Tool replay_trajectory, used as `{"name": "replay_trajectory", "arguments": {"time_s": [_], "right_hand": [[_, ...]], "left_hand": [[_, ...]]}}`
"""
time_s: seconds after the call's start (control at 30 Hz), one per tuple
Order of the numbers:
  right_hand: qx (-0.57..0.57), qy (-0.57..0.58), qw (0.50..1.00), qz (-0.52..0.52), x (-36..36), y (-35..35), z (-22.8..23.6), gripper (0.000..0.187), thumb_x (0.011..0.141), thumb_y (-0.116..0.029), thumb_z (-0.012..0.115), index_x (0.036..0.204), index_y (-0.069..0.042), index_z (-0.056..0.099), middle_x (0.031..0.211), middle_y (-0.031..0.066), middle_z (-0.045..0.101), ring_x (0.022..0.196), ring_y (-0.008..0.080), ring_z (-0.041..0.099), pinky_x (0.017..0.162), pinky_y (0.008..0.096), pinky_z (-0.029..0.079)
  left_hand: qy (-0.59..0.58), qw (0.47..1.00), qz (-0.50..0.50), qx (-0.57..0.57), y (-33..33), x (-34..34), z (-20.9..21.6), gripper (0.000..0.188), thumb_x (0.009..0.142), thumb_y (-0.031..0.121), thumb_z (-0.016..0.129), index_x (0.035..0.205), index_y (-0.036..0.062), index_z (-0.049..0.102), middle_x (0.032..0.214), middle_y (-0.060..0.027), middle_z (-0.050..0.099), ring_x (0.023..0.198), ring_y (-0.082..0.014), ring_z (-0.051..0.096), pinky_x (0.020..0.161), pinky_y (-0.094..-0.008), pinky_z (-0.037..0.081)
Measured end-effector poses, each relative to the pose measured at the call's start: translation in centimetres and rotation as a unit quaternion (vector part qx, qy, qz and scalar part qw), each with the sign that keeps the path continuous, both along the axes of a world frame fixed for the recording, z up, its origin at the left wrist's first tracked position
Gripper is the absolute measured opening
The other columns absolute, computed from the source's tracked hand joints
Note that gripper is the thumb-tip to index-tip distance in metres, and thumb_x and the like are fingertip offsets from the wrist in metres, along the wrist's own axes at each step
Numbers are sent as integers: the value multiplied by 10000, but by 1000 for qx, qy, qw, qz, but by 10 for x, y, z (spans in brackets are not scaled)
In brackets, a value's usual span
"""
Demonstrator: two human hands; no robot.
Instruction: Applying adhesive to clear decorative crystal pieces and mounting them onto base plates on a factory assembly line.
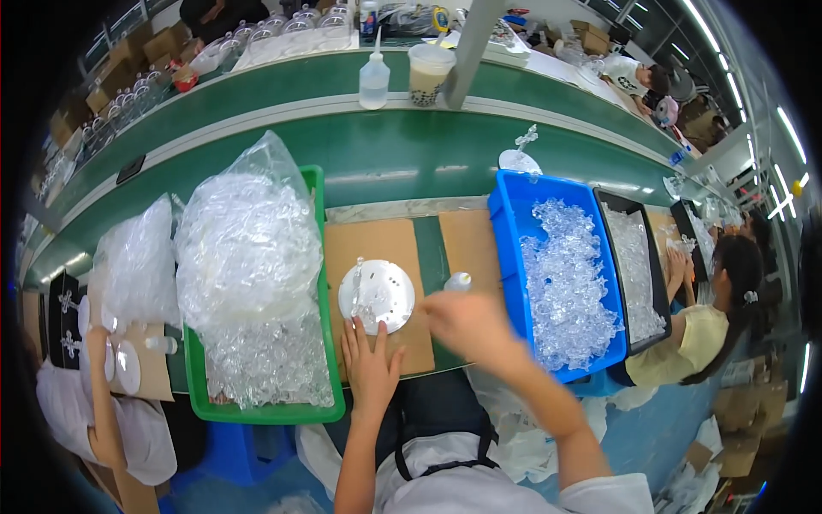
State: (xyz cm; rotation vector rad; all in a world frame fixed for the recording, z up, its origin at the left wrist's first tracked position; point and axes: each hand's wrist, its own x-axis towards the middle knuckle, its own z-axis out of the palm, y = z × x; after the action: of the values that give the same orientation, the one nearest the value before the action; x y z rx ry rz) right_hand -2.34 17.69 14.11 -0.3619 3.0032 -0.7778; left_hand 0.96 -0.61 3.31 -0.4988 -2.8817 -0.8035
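A round white disc (401, 289) with small dark spots or holes lies on a cardboard sheet (342, 248) before me. On its left part stands a clear plastic piece (360, 283), branched or stem-like. My left hand (370, 364) has its fingers stretched out, the tips at the disc's near edge. Just right of the disc is my right hand (467, 321), smeared by motion; its fingers look curled, but whether they hold anything does not show. Behind that hand a small white bottle (459, 281) lies on the bench.
On the left stands a green tray (330, 360) of clear plastic parts, with a full plastic bag (248, 248) on top. A blue bin (505, 248) of clear parts is at right. A squeeze bottle (373, 84) and a cup (428, 77) stand on the ledge. Co-workers sit on both sides.
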Motion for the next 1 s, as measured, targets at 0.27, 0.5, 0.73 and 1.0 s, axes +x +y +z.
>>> {"name": "replay_trajectory", "arguments": {"time_s": [0.27, 0.5, 0.73, 1.0], "right_hand": [[127, 35, 986, -99, -123, 216, -33, 242, 688, -140, 689, 913, -55, 667, 903, 126, 669, 844, 265, 643, 754, 368, 507], [185, -77, 975, -99, -132, 226, -38, 392, 690, -156, 689, 1066, -102, 595, 1045, 154, 610, 947, 308, 596, 804, 387, 486], [158, -13, 981, -109, -135, 218, -61, 352, 669, -167, 722, 992, -84, 609, 975, 143, 571, 900, 314, 580, 827, 385, 472], [-41, 85, 992, -85, -71, 182, 30, 249, 617, -63, 767, 827, -72, 633, 1033, 94, 535, 915, 234, 576, 736, 318, 507]], "left_hand": [[12, 1000, 4, -1, 1, 2, 3, 511, 828, 280, 609, 1264, 42, 492, 1393, -309, 262, 1312, -445, 225, 1058, -526, 215], [-9, 1000, 24, -11, -4, 3, -1, 477, 848, 267, 584, 1270, 63, 498, 1413, -288, 244, 1311, -452, 221, 1064, -524, 201], [-3, 1000, 13, 1, 2, 0, -5, 457, 862, 256, 561, 1280, 83, 494, 1423, -274, 239, 1310, -456, 221, 1064, -524, 199], [18, 998, 51, 13, -4, 10, -3, 456, 843, 221, 590, 1268, 82, 505, 1400, -276, 277, 1292, -459, 254, 1049, -512, 234]]}}
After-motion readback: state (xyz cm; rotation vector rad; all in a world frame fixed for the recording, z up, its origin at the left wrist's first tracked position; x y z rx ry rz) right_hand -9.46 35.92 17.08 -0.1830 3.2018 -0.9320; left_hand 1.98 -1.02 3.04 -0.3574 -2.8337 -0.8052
